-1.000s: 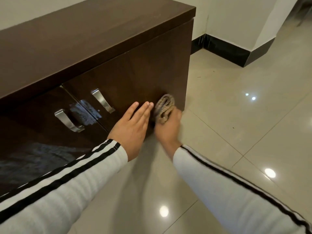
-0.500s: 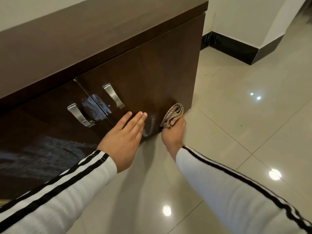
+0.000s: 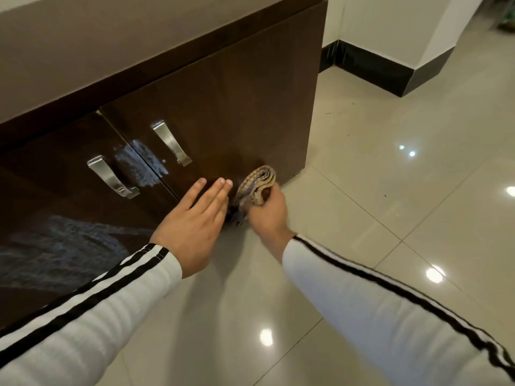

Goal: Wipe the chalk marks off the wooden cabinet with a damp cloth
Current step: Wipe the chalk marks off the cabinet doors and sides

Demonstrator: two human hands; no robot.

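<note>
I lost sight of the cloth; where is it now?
In the head view, the cloth is bunched in the right hand, low on the right cabinet door, beside the left hand.

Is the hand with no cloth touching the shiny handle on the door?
Apart. In the head view, the left hand lies flat low on the cabinet door, and bare dark wood shows between its fingertips and the handle above.

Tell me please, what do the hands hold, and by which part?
The right hand grips the folded cloth by its lower end; the folded top sticks out. The left hand holds nothing, lying flat and open by the cabinet door.
</note>
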